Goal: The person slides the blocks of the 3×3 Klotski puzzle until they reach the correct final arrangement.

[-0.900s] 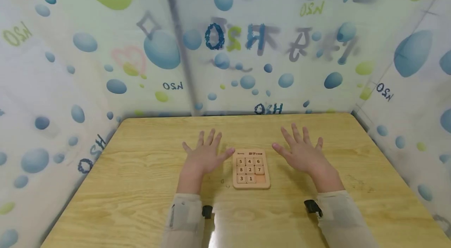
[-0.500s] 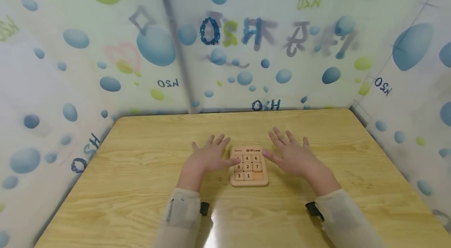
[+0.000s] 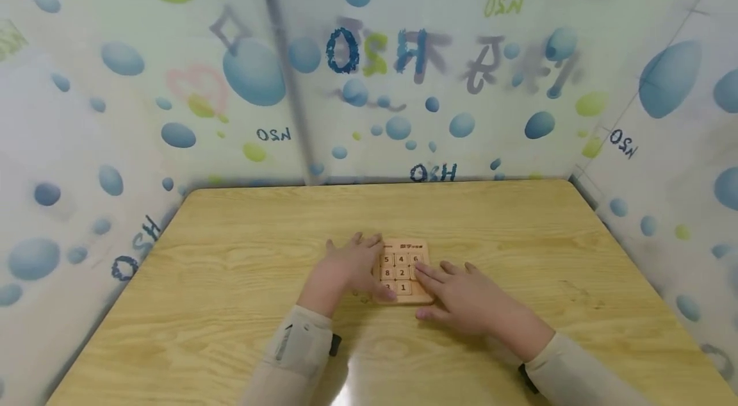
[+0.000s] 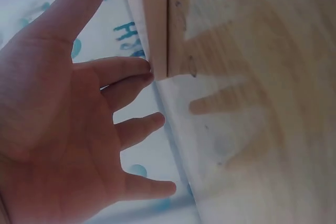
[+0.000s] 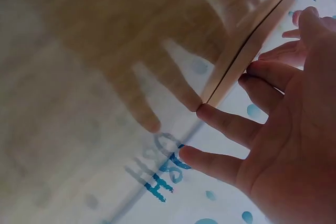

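Note:
A wooden number slide puzzle [image 3: 398,247] lies flat on the table, with numbered square tiles in a shallow frame. My left hand [image 3: 346,268] is at its left side, fingers along the edge and the thumb over the lower left corner, partly covering the 3 tile. In the left wrist view, fingertips [image 4: 142,66] meet the puzzle's side edge. From the right, my right hand [image 3: 469,303] reaches over with extended fingers, their tips on the right column below the 6 and hiding the 7 tile. Its thumb points toward the puzzle's lower right corner.
The light wood table [image 3: 259,227] extends around the puzzle, its back edge against a wall [image 3: 403,137] printed with blue and green drops. Side walls stand left and right. Black wrist straps [image 3: 335,345] show at the sleeves.
Both hands have come down and inward onto the puzzle. The left moved right to its left edge; the right moved nearer, its fingers now over the right column. The spread fingers have drawn together somewhat.

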Demonstrator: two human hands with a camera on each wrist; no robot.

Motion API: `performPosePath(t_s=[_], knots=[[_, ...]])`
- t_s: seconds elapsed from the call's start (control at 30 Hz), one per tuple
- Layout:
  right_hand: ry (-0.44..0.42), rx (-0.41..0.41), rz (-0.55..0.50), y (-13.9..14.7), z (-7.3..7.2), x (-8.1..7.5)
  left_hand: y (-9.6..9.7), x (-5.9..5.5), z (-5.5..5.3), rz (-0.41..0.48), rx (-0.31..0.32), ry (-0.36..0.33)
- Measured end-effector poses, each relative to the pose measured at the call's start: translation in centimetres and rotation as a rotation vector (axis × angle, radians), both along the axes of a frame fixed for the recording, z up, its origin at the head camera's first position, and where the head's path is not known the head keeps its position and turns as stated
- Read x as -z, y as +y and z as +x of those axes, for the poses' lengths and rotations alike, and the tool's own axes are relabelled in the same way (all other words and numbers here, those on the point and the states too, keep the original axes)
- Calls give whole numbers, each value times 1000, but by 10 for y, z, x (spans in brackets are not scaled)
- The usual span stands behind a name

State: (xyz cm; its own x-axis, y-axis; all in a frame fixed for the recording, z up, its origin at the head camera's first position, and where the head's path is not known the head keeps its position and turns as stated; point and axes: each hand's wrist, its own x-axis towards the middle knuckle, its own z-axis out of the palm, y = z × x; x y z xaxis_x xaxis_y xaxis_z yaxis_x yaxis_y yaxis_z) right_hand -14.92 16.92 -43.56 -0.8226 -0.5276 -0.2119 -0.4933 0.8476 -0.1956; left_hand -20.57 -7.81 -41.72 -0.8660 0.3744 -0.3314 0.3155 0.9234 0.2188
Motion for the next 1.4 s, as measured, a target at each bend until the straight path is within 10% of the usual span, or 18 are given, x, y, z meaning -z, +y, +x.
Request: performPosePath(t_s=[0.73, 1.1, 1.4], knots=[[-55, -47, 69, -2, 26, -14, -6, 4, 11, 44, -19, -5], [-15, -46, 115, -2, -16, -18, 0, 7, 8, 35, -59, -42], [-59, -32, 97, -6, -22, -13, 2, 4, 6, 31, -69, -54]])
